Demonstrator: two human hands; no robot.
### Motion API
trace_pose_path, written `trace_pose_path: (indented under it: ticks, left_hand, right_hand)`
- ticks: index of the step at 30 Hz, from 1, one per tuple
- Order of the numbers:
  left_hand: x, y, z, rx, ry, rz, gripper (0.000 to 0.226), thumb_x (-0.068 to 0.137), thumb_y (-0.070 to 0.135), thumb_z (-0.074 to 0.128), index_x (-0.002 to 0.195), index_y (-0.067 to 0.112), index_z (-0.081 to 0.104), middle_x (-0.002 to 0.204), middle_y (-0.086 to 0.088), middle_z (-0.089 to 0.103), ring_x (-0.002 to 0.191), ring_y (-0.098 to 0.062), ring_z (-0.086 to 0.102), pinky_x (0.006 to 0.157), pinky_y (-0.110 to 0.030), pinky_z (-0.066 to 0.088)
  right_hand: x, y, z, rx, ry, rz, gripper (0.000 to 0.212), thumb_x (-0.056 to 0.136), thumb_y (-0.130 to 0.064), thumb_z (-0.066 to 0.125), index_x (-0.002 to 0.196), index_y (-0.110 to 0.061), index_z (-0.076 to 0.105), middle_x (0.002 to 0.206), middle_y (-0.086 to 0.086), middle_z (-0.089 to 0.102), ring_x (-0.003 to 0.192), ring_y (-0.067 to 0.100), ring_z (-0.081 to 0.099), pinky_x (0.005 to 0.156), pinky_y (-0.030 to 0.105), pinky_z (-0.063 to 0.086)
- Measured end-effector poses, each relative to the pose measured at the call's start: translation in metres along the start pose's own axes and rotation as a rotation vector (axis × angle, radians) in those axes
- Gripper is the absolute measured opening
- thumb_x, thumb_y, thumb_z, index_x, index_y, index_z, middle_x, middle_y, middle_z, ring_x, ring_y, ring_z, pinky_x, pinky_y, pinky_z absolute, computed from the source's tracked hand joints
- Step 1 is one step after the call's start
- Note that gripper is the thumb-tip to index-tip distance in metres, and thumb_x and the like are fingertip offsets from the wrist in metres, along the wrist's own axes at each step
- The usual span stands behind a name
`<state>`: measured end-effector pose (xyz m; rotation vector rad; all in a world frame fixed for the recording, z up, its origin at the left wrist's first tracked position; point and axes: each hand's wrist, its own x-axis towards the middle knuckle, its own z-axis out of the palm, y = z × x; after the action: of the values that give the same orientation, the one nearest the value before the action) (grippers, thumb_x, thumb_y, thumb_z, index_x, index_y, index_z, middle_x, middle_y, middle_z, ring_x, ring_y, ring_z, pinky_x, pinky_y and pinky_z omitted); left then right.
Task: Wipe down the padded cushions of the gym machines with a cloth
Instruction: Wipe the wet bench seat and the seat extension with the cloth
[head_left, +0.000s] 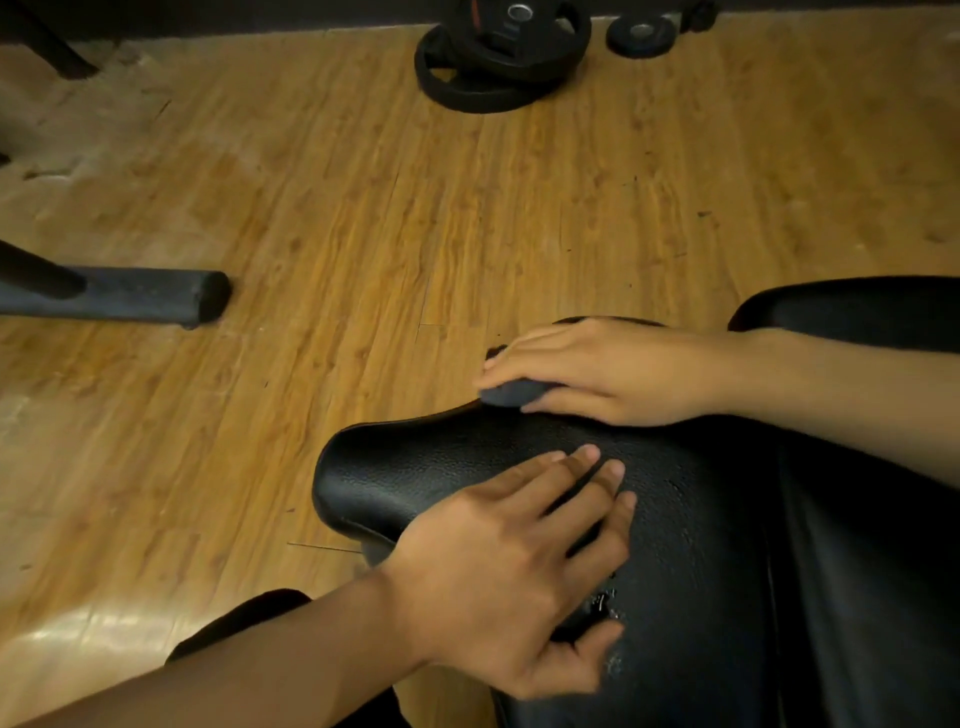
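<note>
Black textured vinyl cushion (441, 467) being wiped

Small dark cloth (511, 392) is being gripped by right hand (608, 371); left hand (519, 566) is being pressed flat, open. Black weight plates (501, 57) are lying at twelve o'clock.

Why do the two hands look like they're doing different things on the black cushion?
The right hand is curled around a dark cloth at the far edge of the cushion; the left hand holds nothing. The left hand lies flat with fingers spread on top of the cushion, while the right hand's are bent over the cloth. The left hand is nearer the camera. Both are bare and touch the same cushion.
</note>
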<state>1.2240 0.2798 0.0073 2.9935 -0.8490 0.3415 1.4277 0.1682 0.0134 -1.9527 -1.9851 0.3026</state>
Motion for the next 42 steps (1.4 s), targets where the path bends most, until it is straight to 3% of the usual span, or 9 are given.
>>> trace_pose_path:
  ticks: [8,11,16,20,26,29,32,36,42]
  left_hand:
    - [0.000,-0.004,-0.006,-0.009,-0.069,0.005,0.070,0.090,0.053,0.050,0.140,0.007,0.064,0.146,-0.016,0.060,0.141,-0.034,0.052,0.120,-0.040,0.038]
    - [0.002,-0.003,-0.009,0.003,-0.098,0.014,0.070,0.088,0.051,0.052,0.139,0.006,0.064,0.146,-0.017,0.060,0.141,-0.035,0.053,0.117,-0.042,0.043]
    - [0.006,0.000,-0.012,0.017,-0.162,-0.003,0.068,0.087,0.048,0.052,0.139,0.006,0.064,0.144,-0.017,0.061,0.138,-0.036,0.054,0.110,-0.045,0.049]
    - [0.006,0.002,-0.013,-0.003,-0.180,-0.039,0.067,0.088,0.046,0.050,0.140,0.006,0.064,0.145,-0.017,0.060,0.139,-0.037,0.053,0.107,-0.048,0.051]
    - [0.006,0.001,-0.014,0.026,-0.165,-0.013,0.064,0.091,0.045,0.048,0.138,0.004,0.065,0.142,-0.018,0.062,0.136,-0.039,0.055,0.112,-0.046,0.046]
    - [0.009,0.001,-0.017,0.070,-0.216,0.020,0.066,0.090,0.046,0.048,0.138,0.004,0.064,0.141,-0.020,0.061,0.133,-0.041,0.055,0.111,-0.048,0.042]
    - [0.015,-0.002,-0.021,0.118,-0.302,0.072,0.068,0.091,0.050,0.046,0.138,0.003,0.061,0.138,-0.023,0.059,0.128,-0.043,0.055,0.105,-0.048,0.036]
    - [0.017,-0.010,-0.026,0.099,-0.329,0.132,0.068,0.098,0.054,0.041,0.140,0.003,0.057,0.139,-0.021,0.056,0.122,-0.039,0.054,0.093,-0.045,0.037]
    - [0.019,-0.054,-0.038,0.029,-0.343,0.378,0.070,0.103,0.059,0.036,0.151,0.010,0.049,0.150,-0.018,0.050,0.132,-0.034,0.050,0.103,-0.044,0.040]
  right_hand:
    - [-0.050,-0.043,0.023,-0.060,0.227,0.377,0.049,0.103,-0.022,0.047,0.151,-0.008,0.047,0.156,0.005,0.047,0.151,0.015,0.032,0.123,0.036,0.031]
    - [-0.104,-0.073,0.021,-0.092,0.252,0.480,0.056,0.107,-0.043,0.031,0.155,-0.015,0.043,0.162,0.000,0.037,0.154,0.013,0.024,0.123,0.034,0.028]
    - [-0.070,-0.047,0.007,-0.222,0.196,0.593,0.061,0.103,-0.054,0.025,0.147,-0.023,0.053,0.164,0.009,0.035,0.151,0.030,0.029,0.120,0.053,0.026]
    - [-0.073,-0.059,0.026,-0.203,0.219,0.712,0.073,0.101,-0.053,0.023,0.158,-0.009,0.032,0.156,0.017,0.044,0.150,0.032,0.032,0.121,0.046,0.032]
    - [-0.092,-0.086,0.028,-0.102,0.226,0.790,0.043,0.102,-0.044,0.036,0.129,-0.015,0.053,0.163,0.025,0.025,0.151,0.044,0.025,0.106,0.052,0.046]
    - [-0.081,-0.077,0.029,-0.102,0.349,0.834,0.030,0.103,-0.030,0.049,0.121,-0.011,0.065,0.153,0.023,0.046,0.141,0.046,0.043,0.095,0.057,0.055]
    - [-0.085,-0.095,0.038,-0.136,0.443,0.912,0.037,0.103,-0.022,0.049,0.133,-0.009,0.066,0.148,0.022,0.052,0.139,0.044,0.047,0.105,0.052,0.050]
    - [-0.097,-0.166,0.064,-0.161,0.475,1.121,0.064,0.102,-0.048,0.027,0.150,-0.014,0.051,0.156,0.014,0.045,0.148,0.032,0.037,0.111,0.039,0.043]
    - [-0.081,-0.243,0.100,-0.166,0.575,1.363,0.057,0.107,-0.041,0.032,0.157,-0.015,0.038,0.162,0.011,0.038,0.154,0.027,0.025,0.120,0.039,0.033]
